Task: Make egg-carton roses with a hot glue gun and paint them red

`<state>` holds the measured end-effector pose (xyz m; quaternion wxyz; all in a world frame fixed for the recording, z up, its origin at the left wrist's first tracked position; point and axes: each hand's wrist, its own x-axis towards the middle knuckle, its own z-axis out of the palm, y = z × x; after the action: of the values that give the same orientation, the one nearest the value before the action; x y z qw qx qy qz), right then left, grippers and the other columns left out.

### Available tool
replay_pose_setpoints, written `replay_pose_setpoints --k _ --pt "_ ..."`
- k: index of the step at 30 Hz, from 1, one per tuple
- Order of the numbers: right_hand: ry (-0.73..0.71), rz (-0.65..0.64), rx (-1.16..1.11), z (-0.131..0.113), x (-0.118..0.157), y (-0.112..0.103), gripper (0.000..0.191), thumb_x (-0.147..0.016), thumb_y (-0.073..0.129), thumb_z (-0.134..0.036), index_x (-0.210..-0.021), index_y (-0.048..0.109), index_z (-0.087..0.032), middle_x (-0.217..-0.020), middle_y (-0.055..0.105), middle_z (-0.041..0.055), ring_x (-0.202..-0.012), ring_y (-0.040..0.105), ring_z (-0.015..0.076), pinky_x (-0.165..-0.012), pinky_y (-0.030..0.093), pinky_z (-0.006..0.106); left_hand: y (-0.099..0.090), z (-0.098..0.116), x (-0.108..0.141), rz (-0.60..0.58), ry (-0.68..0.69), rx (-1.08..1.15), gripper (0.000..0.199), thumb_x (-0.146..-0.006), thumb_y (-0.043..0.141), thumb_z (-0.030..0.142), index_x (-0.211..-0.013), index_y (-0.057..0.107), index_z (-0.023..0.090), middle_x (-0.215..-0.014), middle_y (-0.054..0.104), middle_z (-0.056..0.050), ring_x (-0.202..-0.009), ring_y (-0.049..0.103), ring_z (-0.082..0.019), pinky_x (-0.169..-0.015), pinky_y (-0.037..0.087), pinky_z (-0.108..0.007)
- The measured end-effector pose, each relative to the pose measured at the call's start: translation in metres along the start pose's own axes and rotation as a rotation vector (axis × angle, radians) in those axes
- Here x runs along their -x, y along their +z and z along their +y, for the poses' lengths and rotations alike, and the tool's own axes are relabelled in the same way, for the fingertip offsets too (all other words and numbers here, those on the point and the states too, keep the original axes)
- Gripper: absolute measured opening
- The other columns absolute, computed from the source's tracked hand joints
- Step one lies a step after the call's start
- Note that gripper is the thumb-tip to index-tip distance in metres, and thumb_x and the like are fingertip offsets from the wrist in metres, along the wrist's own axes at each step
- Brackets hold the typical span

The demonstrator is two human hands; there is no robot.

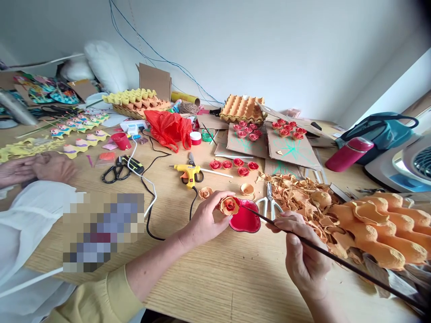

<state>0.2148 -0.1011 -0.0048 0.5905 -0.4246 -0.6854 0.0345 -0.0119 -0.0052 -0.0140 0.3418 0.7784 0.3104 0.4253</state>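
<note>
My left hand [210,220] pinches a small orange carton flower [230,206] whose centre is painted red. Right beside the flower, a shallow dish of red paint [244,216] stands on the table. In my right hand [305,251] is a long dark paintbrush [323,250], its tip over the dish near the flower. Behind the dish sit an unpainted orange cup [247,189] and, to the left, an unpainted flower [205,193]. Several red-painted flowers [243,171] lie farther back.
A yellow glue gun [189,174] and white-handled scissors [269,204] lie nearby. Orange scraps [296,193] and egg cartons [380,229] fill the right. Cardboard with red flowers [291,143] is behind. Another person's hands [50,168] rest at the left.
</note>
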Motion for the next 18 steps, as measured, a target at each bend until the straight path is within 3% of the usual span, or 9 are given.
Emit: replay_pose_setpoints --k 5,9,13,18 --pt "0.004 -0.043 0.088 0.0 -0.005 -0.002 0.019 -0.104 0.049 -0.019 -0.106 0.066 -0.026 -0.084 0.072 0.0043 -0.086 0.064 0.0248 -0.09 0.048 0.046 0.001 -0.003 -0.001 0.043 -0.016 -0.004 0.051 -0.082 0.066 0.008 -0.13 0.059 0.022 -0.123 0.07 -0.009 -0.107 0.071 -0.021 -0.095 0.058 -0.032" --pt "-0.012 -0.273 0.282 0.007 -0.015 0.001 0.012 -0.103 0.053 -0.016 -0.103 0.061 -0.025 -0.086 0.071 0.0021 -0.076 0.065 0.0207 -0.082 0.047 0.04 0.003 -0.013 -0.002 0.14 -0.056 -0.03 0.05 -0.082 0.067 0.01 -0.13 0.06 0.022 -0.124 0.071 -0.009 -0.11 0.07 -0.023 -0.097 0.059 -0.034" --pt "-0.032 -0.377 0.429 0.01 -0.026 0.008 0.013 -0.105 0.05 -0.02 -0.098 0.062 -0.022 -0.088 0.075 0.0043 -0.076 0.067 0.0214 -0.081 0.047 0.04 0.003 -0.018 -0.003 0.164 -0.057 -0.049 0.051 -0.081 0.067 0.01 -0.13 0.061 0.022 -0.123 0.071 -0.009 -0.109 0.07 -0.022 -0.097 0.059 -0.033" --pt "0.126 -0.497 0.325 0.002 -0.039 0.013 0.027 -0.107 0.047 -0.026 -0.086 0.064 -0.023 -0.082 0.075 0.0036 -0.076 0.069 0.0218 -0.076 0.051 0.037 0.002 -0.015 -0.004 0.17 -0.051 -0.047 0.053 -0.08 0.066 0.009 -0.131 0.06 0.022 -0.123 0.071 -0.009 -0.109 0.069 -0.022 -0.093 0.059 -0.032"
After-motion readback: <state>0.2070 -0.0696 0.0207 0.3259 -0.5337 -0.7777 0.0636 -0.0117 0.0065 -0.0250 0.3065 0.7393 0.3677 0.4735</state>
